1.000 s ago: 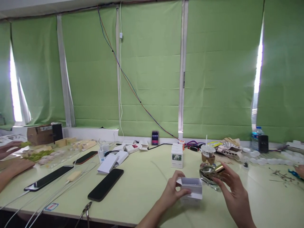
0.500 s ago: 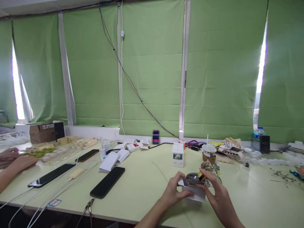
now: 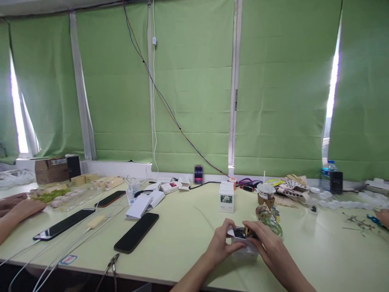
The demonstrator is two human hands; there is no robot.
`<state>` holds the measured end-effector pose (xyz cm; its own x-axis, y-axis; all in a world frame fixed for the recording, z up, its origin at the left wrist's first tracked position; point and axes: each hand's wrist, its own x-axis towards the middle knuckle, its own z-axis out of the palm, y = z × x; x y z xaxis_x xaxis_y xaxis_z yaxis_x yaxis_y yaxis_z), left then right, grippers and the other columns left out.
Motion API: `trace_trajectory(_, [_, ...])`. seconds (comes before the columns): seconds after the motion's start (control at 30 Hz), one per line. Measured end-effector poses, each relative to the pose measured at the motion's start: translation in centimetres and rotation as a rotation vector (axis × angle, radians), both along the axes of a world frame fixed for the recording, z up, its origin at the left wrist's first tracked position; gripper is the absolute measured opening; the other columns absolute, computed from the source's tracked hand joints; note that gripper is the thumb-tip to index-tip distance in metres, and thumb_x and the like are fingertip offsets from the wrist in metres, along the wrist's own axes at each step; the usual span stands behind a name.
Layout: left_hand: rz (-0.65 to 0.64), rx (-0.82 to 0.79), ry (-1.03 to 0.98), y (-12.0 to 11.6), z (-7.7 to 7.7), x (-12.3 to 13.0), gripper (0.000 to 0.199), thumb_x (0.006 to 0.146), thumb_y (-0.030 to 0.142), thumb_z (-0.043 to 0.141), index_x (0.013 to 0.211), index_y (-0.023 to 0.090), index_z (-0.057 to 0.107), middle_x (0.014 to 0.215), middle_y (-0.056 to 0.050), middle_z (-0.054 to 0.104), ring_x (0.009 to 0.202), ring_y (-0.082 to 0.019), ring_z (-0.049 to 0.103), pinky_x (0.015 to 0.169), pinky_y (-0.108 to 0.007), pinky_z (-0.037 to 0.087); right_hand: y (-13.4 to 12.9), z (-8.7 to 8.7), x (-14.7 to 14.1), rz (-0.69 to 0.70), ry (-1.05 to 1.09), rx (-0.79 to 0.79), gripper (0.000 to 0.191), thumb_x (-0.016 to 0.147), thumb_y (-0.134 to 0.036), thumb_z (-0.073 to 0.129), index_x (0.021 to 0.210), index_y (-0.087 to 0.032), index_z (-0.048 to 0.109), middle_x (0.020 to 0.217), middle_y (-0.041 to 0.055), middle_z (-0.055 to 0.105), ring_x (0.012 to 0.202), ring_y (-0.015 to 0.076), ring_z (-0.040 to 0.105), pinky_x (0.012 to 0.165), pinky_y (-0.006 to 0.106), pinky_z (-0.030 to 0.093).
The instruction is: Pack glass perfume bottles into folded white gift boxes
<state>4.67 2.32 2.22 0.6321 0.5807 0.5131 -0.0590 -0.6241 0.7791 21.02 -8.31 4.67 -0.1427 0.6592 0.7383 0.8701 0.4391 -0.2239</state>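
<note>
With the left hand [image 3: 223, 242] gripping the open white box [image 3: 245, 248] and the right hand [image 3: 267, 240] pinching the gold-trimmed dark item [image 3: 240, 232] at its mouth, between both hands, steady the walls and lower squarely, without forcing.

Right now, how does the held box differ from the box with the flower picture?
Support: the left hand grips the held box; the flower box stands untouched farther back.
Face: the held box's visible side looks plain white; the flower box shows a white-flower picture.
Contents: the held box has a dark item at its open top; the flower box's inside can't be seen.
Shared: both mainly white.
</note>
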Motion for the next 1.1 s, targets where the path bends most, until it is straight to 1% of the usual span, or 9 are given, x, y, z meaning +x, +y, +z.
trace_trajectory(0.2, [-0.020, -0.010, -0.011, 0.2, -0.2, 0.2, 0.036, 0.072, 0.039, 0.072, 0.090, 0.022, 0.046, 0.084, 0.000, 0.058, 0.079, -0.016, 0.057, 0.072, -0.026, 0.051, -0.3, 0.6, -0.5, 0.011, -0.011, -0.082, 0.023, 0.092, -0.022, 0.043, 0.110, -0.025, 0.057, 0.096, 0.0076, 0.065, 0.097, 0.0238, 0.058, 0.079, 0.037, 0.052])
trace_trajectory(0.33, [0.001, -0.028, -0.059, 0.7, -0.7, 0.6, 0.036, 0.072, 0.032, 0.070, 0.093, 0.022, 0.042, 0.082, 0.003, 0.052, 0.072, -0.013, 0.054, 0.066, -0.024, 0.049, 0.0, 0.3, -0.7, -0.058, -0.043, -0.066, 0.023, 0.087, -0.031, 0.054, 0.108, -0.026, 0.061, 0.101, 0.0079, 0.066, 0.104, 0.0254, 0.055, 0.084, 0.039, 0.051])
trace_trajectory(0.43, [0.008, -0.075, -0.102, 0.8, -1.0, 0.7, 0.046, 0.069, 0.032, 0.072, 0.098, 0.022, 0.037, 0.079, 0.005, 0.051, 0.065, -0.011, 0.054, 0.064, -0.023, 0.048, 0.6, -0.5, -0.6, -0.097, -0.055, -0.043, 0.024, 0.088, -0.031, 0.053, 0.110, -0.028, 0.061, 0.103, 0.0069, 0.065, 0.105, 0.0238, 0.055, 0.087, 0.038, 0.050])
trace_trajectory(0.53, [0.018, -0.130, -0.119, 0.5, -0.9, 0.7, 0.055, 0.068, 0.033, 0.075, 0.104, 0.023, 0.034, 0.081, 0.004, 0.054, 0.067, -0.012, 0.057, 0.064, -0.024, 0.048, 1.0, -1.2, -0.1, -0.157, -0.042, 0.034, 0.026, 0.089, -0.031, 0.050, 0.113, -0.028, 0.061, 0.116, 0.0088, 0.057, 0.108, 0.0249, 0.055, 0.088, 0.040, 0.049])
trace_trajectory(0.67, [0.005, -0.166, -0.131, 0.1, -0.5, 0.6, 0.058, 0.069, 0.027, 0.074, 0.104, 0.025, 0.028, 0.093, 0.001, 0.055, 0.074, -0.014, 0.061, 0.068, -0.027, 0.050, 1.0, -1.2, 1.1, -0.273, 0.146, 0.115, 0.034, 0.091, -0.036, 0.045, 0.124, -0.027, 0.051, 0.121, 0.0091, 0.052, 0.114, 0.0264, 0.053, 0.091, 0.044, 0.047])
trace_trajectory(0.73, [0.027, -0.202, -0.143, 0.0, -0.2, 0.6, 0.057, 0.068, 0.026, 0.074, 0.100, 0.026, 0.027, 0.101, 0.000, 0.053, 0.075, -0.015, 0.063, 0.068, -0.028, 0.052, 0.8, -0.8, 1.8, -0.331, 0.286, 0.093, 0.035, 0.090, -0.041, 0.044, 0.121, -0.026, 0.049, 0.112, 0.0080, 0.057, 0.103, 0.0246, 0.059, 0.084, 0.041, 0.051])
trace_trajectory(0.8, [0.051, -0.243, -0.135, -0.2, 0.0, 0.5, 0.055, 0.067, 0.026, 0.074, 0.094, 0.026, 0.027, 0.105, -0.002, 0.050, 0.077, -0.016, 0.064, 0.066, -0.028, 0.053, 0.7, -0.5, 2.3, -0.365, 0.411, 0.017, 0.033, 0.089, -0.045, 0.045, 0.114, -0.025, 0.050, 0.098, 0.0053, 0.063, 0.084, 0.0215, 0.064, 0.071, 0.035, 0.054])
trace_trajectory(0.9, [0.065, -0.282, -0.133, -0.7, 0.0, 0.4, 0.051, 0.069, 0.027, 0.073, 0.089, 0.025, 0.026, 0.105, -0.002, 0.049, 0.079, -0.017, 0.065, 0.066, -0.029, 0.054, 0.6, -0.3, 2.8, -0.306, 0.552, -0.101, 0.031, 0.087, -0.047, 0.046, 0.106, -0.023, 0.050, 0.079, 0.0010, 0.067, 0.069, 0.0189, 0.066, 0.062, 0.031, 0.054])
trace_trajectory(1.1, [0.061, -0.402, -0.305, -2.2, -1.0, 1.1, 0.049, 0.073, 0.030, 0.072, 0.089, 0.025, 0.025, 0.101, -0.002, 0.056, 0.083, -0.019, 0.066, 0.072, -0.029, 0.052, 0.8, -0.2, 2.0, -0.106, 0.689, -0.106, 0.030, 0.089, -0.048, 0.043, 0.105, -0.023, 0.046, 0.081, 0.0024, 0.069, 0.081, 0.0210, 0.069, 0.074, 0.034, 0.053])
